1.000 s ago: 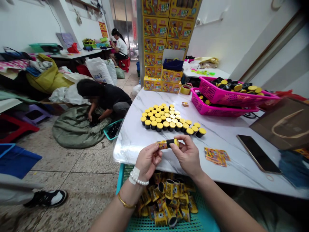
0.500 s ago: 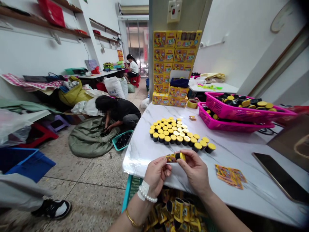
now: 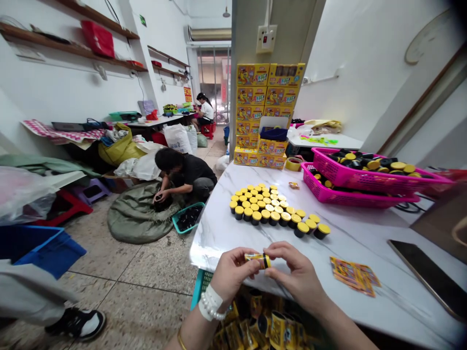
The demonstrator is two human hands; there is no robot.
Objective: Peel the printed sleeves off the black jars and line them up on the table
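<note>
Over the front edge of the table, my left hand [image 3: 237,272] pinches a small black tub [image 3: 265,261] with a yellow lid, lying sideways. A printed yellow-orange sleeve [image 3: 253,259] covers most of its body. My right hand [image 3: 294,272] has thumb and forefinger closed at the lid end of the same tub. Beyond my hands, several yellow-lidded black tubs [image 3: 273,217] stand upright in close rows. To the right lies a fanned stack of flat printed sleeves [image 3: 353,275]. Below my wrists, many sleeved tubs [image 3: 279,330] fill a green basket [image 3: 199,287].
Two stacked pink baskets [image 3: 361,198] of tubs stand at the right, near a phone [image 3: 430,272]. Yellow printed boxes [image 3: 251,116] are piled against the pillar. On the floor, a person [image 3: 191,175] crouches at a green sack [image 3: 134,218]; another person [image 3: 205,112] sits farther back.
The tub has slid farther into the sleeve, leaving mainly its lid end showing. Both hands have come closer to the table's front edge in view, and the camera has tilted up slightly.
</note>
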